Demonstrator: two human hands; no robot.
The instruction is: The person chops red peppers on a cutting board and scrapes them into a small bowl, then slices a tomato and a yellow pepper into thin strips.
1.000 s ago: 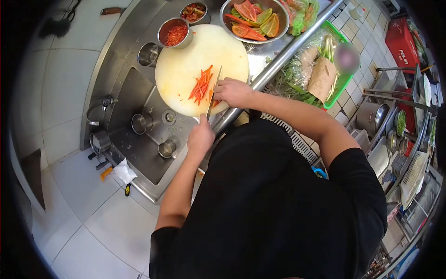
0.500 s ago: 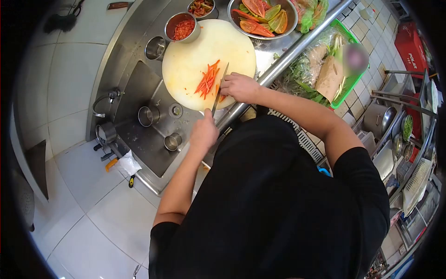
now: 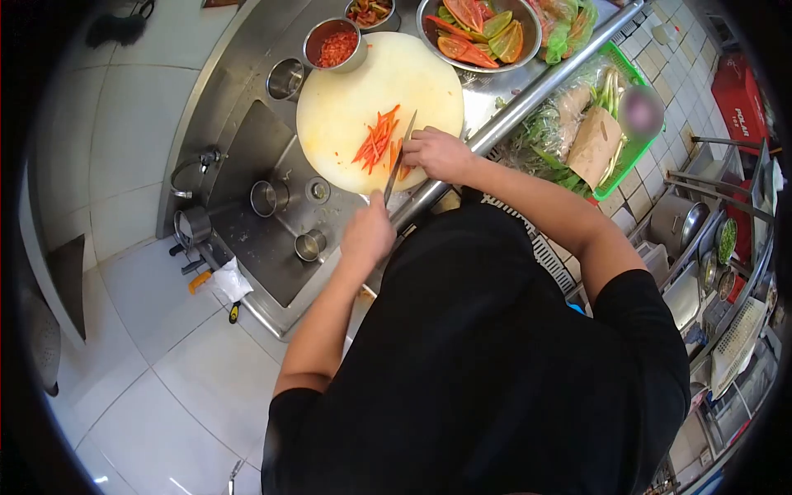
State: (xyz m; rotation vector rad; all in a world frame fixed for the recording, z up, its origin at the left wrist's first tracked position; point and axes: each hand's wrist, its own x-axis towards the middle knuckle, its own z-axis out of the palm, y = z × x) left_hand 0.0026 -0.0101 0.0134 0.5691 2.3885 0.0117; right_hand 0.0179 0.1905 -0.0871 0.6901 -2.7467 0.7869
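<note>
My left hand [image 3: 368, 235] is closed round the handle of a kitchen knife [image 3: 401, 153], whose blade points away across the front right of a round white cutting board [image 3: 346, 99]. Close against the blade, the bent fingers of my right hand [image 3: 437, 154] press on a piece of red pepper [image 3: 403, 171], which they partly hide. Left of the blade lies a loose pile of thin red pepper strips [image 3: 377, 139]. A bowl of halved red and green peppers [image 3: 478, 33] stands beyond the board.
Metal cups of chopped red pieces [image 3: 337, 48] and mixed pieces [image 3: 371, 12] stand by the board's far edge. Left is a steel sink [image 3: 272, 231] with small metal cups. Past the steel rail [image 3: 528, 99], a green crate [image 3: 629, 165] holds wrapped greens.
The view has shifted slightly, so the board sits a little further right. More cut red pepper shows beside the blade near my right fingers. Both hands keep their holds.
</note>
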